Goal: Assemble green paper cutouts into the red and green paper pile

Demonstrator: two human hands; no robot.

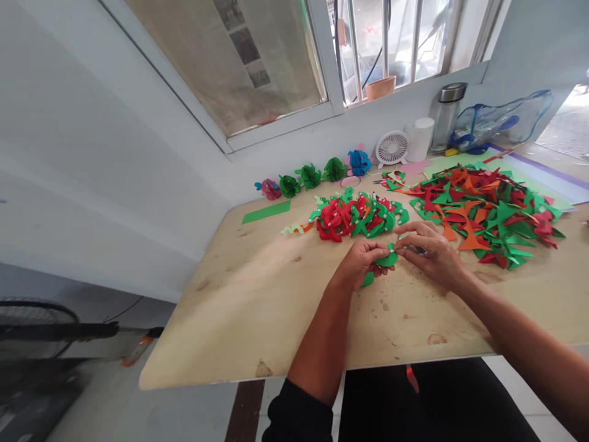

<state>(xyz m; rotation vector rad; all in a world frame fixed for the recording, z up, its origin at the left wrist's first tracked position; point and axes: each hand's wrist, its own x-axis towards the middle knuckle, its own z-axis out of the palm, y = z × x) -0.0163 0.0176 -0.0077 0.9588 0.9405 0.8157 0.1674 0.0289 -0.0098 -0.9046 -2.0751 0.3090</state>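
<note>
Left hand (358,265) pinches a curved green paper piece (387,260) with a white spot, just near of the red-and-green paper cut-out pile (338,220). Right hand (431,252) has fingertips at its right edge; can't tell if they're gripping. I'd pinch lightly, thumb off the spot: paper likely creases.

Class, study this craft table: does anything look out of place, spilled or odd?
One thing: a small red piece shows against the dark clothing below the front edge of the table, apart from the paper scraps heaped on top. What it is, I can't tell. Nothing else clearly stands out.
</note>
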